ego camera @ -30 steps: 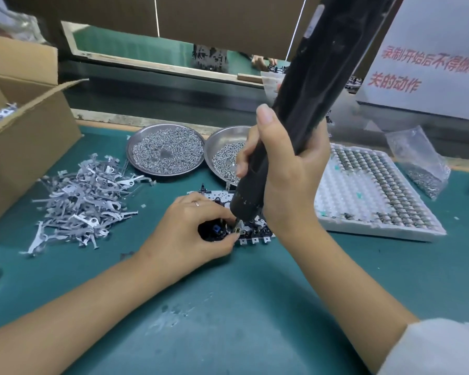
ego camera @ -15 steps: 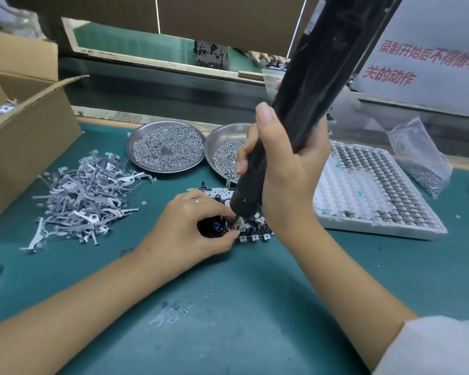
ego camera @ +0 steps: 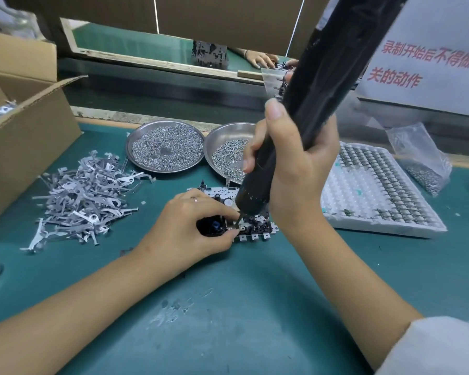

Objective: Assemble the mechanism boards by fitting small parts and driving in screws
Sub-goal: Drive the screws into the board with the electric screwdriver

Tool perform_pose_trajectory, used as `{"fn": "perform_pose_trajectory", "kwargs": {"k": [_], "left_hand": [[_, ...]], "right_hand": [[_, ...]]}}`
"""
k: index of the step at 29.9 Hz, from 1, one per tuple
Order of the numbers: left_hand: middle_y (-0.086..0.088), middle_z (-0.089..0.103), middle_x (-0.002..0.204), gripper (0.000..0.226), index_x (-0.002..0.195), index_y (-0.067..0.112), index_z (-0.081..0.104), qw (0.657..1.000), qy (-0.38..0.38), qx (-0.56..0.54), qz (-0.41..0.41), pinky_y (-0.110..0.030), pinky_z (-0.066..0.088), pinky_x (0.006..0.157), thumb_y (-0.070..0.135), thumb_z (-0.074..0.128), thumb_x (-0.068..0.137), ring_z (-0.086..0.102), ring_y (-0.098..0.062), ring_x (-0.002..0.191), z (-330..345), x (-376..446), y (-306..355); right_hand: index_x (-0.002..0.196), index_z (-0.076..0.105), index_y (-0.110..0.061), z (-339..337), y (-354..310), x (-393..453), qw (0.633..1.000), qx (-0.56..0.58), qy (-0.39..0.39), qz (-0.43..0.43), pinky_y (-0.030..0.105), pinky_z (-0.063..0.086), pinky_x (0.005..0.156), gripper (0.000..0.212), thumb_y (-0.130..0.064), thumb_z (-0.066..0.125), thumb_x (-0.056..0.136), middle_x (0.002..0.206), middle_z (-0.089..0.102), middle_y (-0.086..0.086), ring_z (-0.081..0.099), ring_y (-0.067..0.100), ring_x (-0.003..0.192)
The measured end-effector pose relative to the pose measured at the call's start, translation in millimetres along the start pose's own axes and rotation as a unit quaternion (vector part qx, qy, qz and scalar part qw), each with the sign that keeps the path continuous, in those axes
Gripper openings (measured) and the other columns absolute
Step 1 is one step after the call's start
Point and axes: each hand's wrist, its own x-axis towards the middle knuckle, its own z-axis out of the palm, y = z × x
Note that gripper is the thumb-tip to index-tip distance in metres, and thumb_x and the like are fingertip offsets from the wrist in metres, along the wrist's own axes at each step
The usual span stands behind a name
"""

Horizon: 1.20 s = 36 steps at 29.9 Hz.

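Right hand [ego camera: 295, 169] wrapping around the black electric screwdriver [ego camera: 303, 109], tip pressing down on the mechanism board [ego camera: 252, 226] lying mid-table [ego camera: 255, 307], left hand [ego camera: 190, 228] pinching the board's near edge beside the bit, two screw dishes [ego camera: 165, 147] sitting just behind.

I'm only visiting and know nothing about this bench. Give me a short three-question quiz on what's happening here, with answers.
1. True or false: the right hand grips the black electric screwdriver.
2. What does the left hand steady? A) a cardboard box B) the mechanism board C) a plastic bag
3. How many round metal dishes of screws stand behind the board?

Key: 1 true. 2 B; its fingers hold the board beside the driver's tip. 3 two, side by side, the right one partly hidden by the driver.
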Motion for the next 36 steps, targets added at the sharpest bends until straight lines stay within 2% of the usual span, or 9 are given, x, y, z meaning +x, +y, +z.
{"fn": "perform_pose_trajectory", "kwargs": {"k": [17,20,23,26,27,29,32,34,36], "left_hand": [[0.017,0.065,0.079,0.023,0.087,0.02,0.076,1.0,0.002,0.009,-0.003,-0.033,0.045,0.09,0.011,0.084,0.067,0.058,-0.013,0.088,1,-2,3],[0.015,0.067,0.082,0.025,0.09,0.018,0.076,1.0,-0.008,0.013,0.011,-0.037,0.046,0.09,0.01,0.083,0.067,0.059,-0.014,0.089,-1,-3,3],[0.012,0.069,0.086,0.028,0.098,0.02,0.074,1.0,0.003,-0.002,0.012,-0.028,0.047,0.088,0.017,0.081,0.071,0.061,-0.009,0.087,-2,-3,4],[0.016,0.068,0.09,0.023,0.1,0.032,0.069,0.995,0.083,-0.054,-0.022,-0.01,0.043,0.083,0.018,0.073,0.082,0.061,-0.001,0.085,-5,0,1],[0.015,0.068,0.091,0.023,0.099,0.035,0.067,0.991,0.11,-0.068,-0.039,-0.007,0.041,0.081,0.017,0.069,0.085,0.061,0.001,0.084,-7,2,-1],[0.008,0.069,0.088,0.017,0.099,0.034,0.066,0.982,0.154,-0.087,-0.062,-0.005,0.04,0.078,0.02,0.063,0.089,0.06,0.002,0.083,-11,6,-6],[0.008,0.067,0.084,0.015,0.101,0.029,0.065,0.975,0.183,-0.105,-0.073,-0.003,0.039,0.075,0.018,0.056,0.094,0.059,0.009,0.079,-15,9,-11],[0.01,0.067,0.083,0.021,0.098,0.035,0.063,0.974,0.187,-0.103,-0.081,-0.006,0.041,0.076,0.016,0.054,0.095,0.059,0.008,0.08,-15,10,-14],[0.012,0.066,0.082,0.024,0.096,0.039,0.063,0.973,0.188,-0.102,-0.087,-0.009,0.043,0.075,0.017,0.053,0.095,0.059,0.005,0.08,-15,10,-15]], "right_hand": [[0.088,0.043,-0.011,-14,8,5,0.997,-0.059,0.0,0.04,0.031,0.041,0.042,0.02,-0.017,0.062,0.086,0.055,0.049,0.007,0.047,0.023,0.038],[0.103,0.047,-0.014,-21,8,7,0.994,-0.102,-0.024,0.009,0.034,0.049,0.056,0.029,-0.028,0.065,0.085,0.072,0.058,0.01,0.059,0.023,0.055],[0.132,0.036,-0.015,-38,16,-1,0.98,-0.189,0.015,-0.057,0.026,0.048,0.081,0.05,-0.028,0.058,0.089,0.103,0.055,0.011,0.058,0.015,0.092],[0.119,0.046,-0.009,-51,21,-18,0.934,-0.298,0.119,-0.154,0.021,0.041,0.081,0.028,-0.017,0.048,0.092,0.099,0.05,0.005,0.049,0.01,0.091],[0.112,0.051,-0.008,-52,23,-26,0.923,-0.333,0.085,-0.175,0.02,0.04,0.079,0.021,-0.013,0.047,0.091,0.096,0.05,0.001,0.049,0.009,0.087],[0.105,0.062,-0.005,-45,30,-44,0.885,-0.42,-0.088,-0.182,0.023,0.043,0.079,0.021,-0.015,0.051,0.091,0.095,0.058,-0.001,0.053,0.011,0.087],[0.112,0.067,-0.012,-30,41,-67,0.723,-0.59,-0.331,-0.139,0.041,0.047,0.079,0.035,-0.036,0.055,0.091,0.109,0.063,0.012,0.056,0.031,0.093],[0.114,0.067,-0.018,-25,39,-72,0.646,-0.652,-0.379,-0.119,0.044,0.045,0.08,0.035,-0.04,0.048,0.095,0.119,0.06,0.01,0.052,0.034,0.098],[0.111,0.067,-0.019,-27,29,-75,0.631,-0.664,-0.385,-0.111,0.043,0.045,0.082,0.032,-0.035,0.043,0.097,0.121,0.059,0.006,0.053,0.033,0.103]]}}
